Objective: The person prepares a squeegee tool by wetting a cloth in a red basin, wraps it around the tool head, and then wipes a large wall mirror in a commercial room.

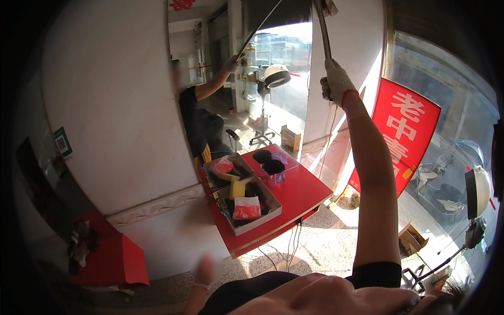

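My right hand (338,82), in a white knit glove with an orange band at the wrist, is raised and closed around a dark pole (324,33). The pole runs up past the top of the view, with a grayish cloth-like piece (330,8) beside it at the rim. Left of it stands a wall mirror (275,118), which reflects the gloved hand and the pole. Low in the view, my left hand (205,269) hangs blurred near my body. Its fingers are not clear.
Against the mirror, a red shelf table (299,189) carries a box (258,221) with a red-and-white packet and yellow sponge, plus black puffs (273,166). At right are a red sign (407,130) bearing writing, a hood dryer (477,193) on a stand and an open wooden box (412,238).
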A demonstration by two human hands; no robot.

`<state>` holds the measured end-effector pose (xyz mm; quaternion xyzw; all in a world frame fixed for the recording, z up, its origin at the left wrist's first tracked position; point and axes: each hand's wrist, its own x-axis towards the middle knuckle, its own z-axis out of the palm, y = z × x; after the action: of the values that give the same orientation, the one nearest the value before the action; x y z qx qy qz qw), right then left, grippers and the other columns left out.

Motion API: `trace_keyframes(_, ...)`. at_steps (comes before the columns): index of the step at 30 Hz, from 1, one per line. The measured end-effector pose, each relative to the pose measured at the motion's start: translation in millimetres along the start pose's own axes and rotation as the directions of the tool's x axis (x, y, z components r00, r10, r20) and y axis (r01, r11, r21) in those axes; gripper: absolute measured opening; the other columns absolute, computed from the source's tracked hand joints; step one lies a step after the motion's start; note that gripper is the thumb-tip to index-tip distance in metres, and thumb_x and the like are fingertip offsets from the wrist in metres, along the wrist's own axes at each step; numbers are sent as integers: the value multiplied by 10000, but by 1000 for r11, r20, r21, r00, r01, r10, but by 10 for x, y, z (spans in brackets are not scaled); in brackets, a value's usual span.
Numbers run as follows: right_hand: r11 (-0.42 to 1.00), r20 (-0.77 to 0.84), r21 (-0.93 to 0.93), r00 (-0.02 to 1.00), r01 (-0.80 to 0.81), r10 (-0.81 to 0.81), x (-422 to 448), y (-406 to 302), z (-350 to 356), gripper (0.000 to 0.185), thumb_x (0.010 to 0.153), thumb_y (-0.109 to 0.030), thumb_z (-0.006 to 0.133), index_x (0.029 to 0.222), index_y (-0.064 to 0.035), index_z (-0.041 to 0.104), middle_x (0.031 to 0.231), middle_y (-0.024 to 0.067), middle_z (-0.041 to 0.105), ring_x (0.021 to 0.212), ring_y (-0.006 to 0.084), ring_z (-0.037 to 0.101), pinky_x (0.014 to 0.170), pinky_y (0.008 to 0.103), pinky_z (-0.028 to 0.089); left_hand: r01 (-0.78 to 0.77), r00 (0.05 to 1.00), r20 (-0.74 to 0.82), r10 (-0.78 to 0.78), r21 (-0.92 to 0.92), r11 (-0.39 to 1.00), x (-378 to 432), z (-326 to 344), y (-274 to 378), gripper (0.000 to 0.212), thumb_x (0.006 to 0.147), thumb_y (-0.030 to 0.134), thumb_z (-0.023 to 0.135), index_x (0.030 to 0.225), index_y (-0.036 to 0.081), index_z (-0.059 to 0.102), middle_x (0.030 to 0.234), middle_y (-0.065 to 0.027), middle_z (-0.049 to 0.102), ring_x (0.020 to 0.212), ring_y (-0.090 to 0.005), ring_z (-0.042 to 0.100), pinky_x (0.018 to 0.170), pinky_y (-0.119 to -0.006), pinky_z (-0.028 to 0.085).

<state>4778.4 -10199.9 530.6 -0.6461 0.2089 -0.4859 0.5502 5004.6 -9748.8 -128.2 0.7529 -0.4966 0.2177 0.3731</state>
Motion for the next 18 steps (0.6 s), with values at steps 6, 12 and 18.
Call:
trace_keyframes(6,992,2,-26,993,-122,122,-417,286,-287,530,965,-361,399,1467,-244,276,645,24,440,453,108,414,412,293,428,150,988,46,-145,-123,981,106,-36,153,181,916,85,539,1075,-1,553,923,-200,594,838,-336,597,742,-420,503)
trace_keyframes(12,994,26,-106,999,36,-33,-929,136,95,594,970,-299,408,1511,-282,164,651,-10,424,445,81,407,390,252,408,347,936,125,-329,-183,920,278,-413,359,231,915,104,543,1122,1,555,965,-198,616,875,-323,617,780,-411,509)
trace_keyframes(18,985,-19,-166,998,54,-58,-649,-2,122,605,965,-265,399,1515,-281,147,654,-12,417,439,86,388,389,255,401,553,830,217,-513,-208,807,331,-750,885,282,914,123,547,1168,2,557,1006,-196,639,912,-310,638,818,-402,515)
